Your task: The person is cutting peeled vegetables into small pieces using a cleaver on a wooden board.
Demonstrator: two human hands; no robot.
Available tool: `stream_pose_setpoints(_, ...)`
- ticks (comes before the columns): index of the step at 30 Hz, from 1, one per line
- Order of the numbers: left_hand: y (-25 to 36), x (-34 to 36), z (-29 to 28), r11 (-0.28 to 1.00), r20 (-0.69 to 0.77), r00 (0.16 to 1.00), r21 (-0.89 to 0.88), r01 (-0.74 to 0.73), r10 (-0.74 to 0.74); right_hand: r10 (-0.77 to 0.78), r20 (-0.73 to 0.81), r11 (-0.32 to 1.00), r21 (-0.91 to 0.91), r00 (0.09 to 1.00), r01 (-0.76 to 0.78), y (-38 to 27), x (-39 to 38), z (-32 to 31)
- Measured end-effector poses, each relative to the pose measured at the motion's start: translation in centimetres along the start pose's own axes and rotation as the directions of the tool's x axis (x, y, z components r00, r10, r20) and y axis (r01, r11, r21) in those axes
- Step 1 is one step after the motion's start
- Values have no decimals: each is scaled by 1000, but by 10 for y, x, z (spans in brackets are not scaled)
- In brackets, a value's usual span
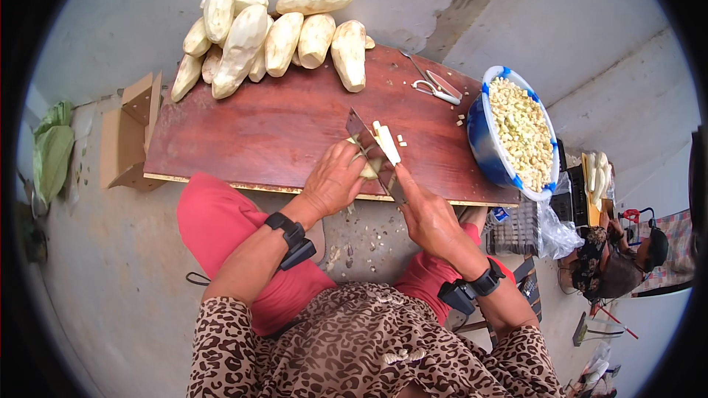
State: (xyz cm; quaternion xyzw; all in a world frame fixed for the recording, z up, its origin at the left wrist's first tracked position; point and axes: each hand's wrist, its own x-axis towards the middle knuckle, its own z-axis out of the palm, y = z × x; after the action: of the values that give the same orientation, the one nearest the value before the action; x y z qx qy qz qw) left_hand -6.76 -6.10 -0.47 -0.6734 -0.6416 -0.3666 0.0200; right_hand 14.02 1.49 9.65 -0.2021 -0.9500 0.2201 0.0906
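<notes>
My right hand grips a cleaver, its broad dark blade standing on edge across the reddish-brown board table. On the blade's left side, the bent fingers of my left hand press on a pale peeled vegetable piece, which they partly cover. Pale cut strips lie against the blade's right side, with a few small cubes beside them. Whole peeled vegetables, long, thick and cream-coloured, are heaped along the table's far left edge; their exact kind I cannot tell.
A blue-and-white basin full of diced pale pieces stands at the table's right end. Nearby lie a white-handled peeler and another slim tool. A cardboard box sits left of the table. Another person is at the far right, near crates.
</notes>
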Motion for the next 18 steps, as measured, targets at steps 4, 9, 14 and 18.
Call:
stream_pose_setpoints(4, 2, 3, -2, 1000, 40, 999, -3, 15, -15, -4, 15, 999, -49, 1000, 4, -2, 3, 8)
stream_pose_setpoints(9, 1, 5, 0, 1000, 28, 1000, 11, -12, 11, 86, -65, 996, -22, 994, -88, 19, 20, 37)
stream_pose_setpoints(14, 4, 2, -1, 996, -7, 998, 67, -55, 56, 27, -147, 998, 67, 989, -17, 31, 26, 32)
stream_pose_setpoints(18, 5, 0, -1, 998, 12, 999, 51, 44, -44, -45, -188, 998, 31, 981, 52, 21, 17, 20)
